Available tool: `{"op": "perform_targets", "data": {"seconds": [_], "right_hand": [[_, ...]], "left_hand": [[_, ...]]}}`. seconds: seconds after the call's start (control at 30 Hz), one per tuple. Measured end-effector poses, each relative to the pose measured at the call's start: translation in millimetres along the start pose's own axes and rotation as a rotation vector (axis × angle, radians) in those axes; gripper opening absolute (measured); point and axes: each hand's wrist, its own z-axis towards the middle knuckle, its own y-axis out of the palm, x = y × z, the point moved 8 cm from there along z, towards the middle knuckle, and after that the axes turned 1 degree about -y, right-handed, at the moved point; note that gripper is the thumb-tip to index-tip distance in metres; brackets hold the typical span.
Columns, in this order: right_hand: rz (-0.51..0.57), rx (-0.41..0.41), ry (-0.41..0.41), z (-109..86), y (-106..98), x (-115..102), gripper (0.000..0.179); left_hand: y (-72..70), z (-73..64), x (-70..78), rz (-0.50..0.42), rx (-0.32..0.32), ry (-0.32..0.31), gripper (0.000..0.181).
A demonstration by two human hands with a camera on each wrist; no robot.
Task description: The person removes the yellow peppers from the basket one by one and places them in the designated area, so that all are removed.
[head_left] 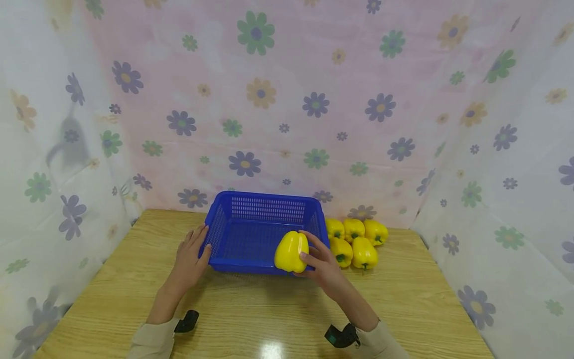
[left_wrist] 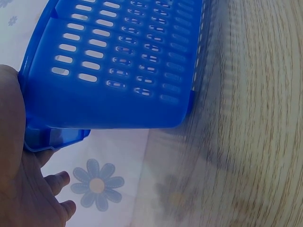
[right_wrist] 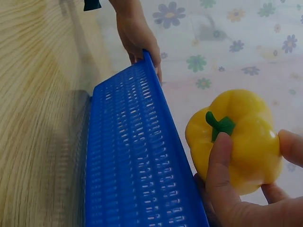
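Observation:
A blue plastic basket [head_left: 264, 269] with slotted walls stands on the wooden table. At its left end my left hand [head_left: 190, 254] rests against the rim, thumb near the front corner, fingers extended and apart. My right hand [head_left: 325, 269] grips a yellow bell pepper [head_left: 290, 252] between thumb and fingers over the basket's front right part. In the right wrist view, the green stem [right_wrist: 220, 125] of this pepper faces the camera, and a finger lies by it. The left wrist view shows the basket wall [left_wrist: 113, 71] close up beside the left hand's fingers [left_wrist: 57, 182].
Several more yellow bell peppers [head_left: 364, 253] lie in two rows on the table, right of the basket. Floral-patterned cloth [head_left: 287, 124] hangs behind and along both sides. Bare tabletop [head_left: 251, 314] lies in front of the basket, between the forearms.

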Motion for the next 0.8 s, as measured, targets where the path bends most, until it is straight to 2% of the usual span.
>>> {"op": "perform_targets", "data": {"seconds": [0.2,0.63,0.8], "right_hand": [[-0.049,0.002,-0.033,-14.7,-9.3,-5.1,0.065],[-0.108,0.025,-0.022,-43.9,-39.4,-6.8,0.064],[-0.095,0.105,-0.004,-56.4,-56.6,-6.6,0.064]], "left_hand": [[0.5,0.5,1.0,0.006,-0.005,-0.003,0.057],[0.4,1.0,2.9,-0.008,-0.007,-0.001,0.057],[0.6,0.8,3.0,-0.006,-0.005,0.001,0.056]]}}
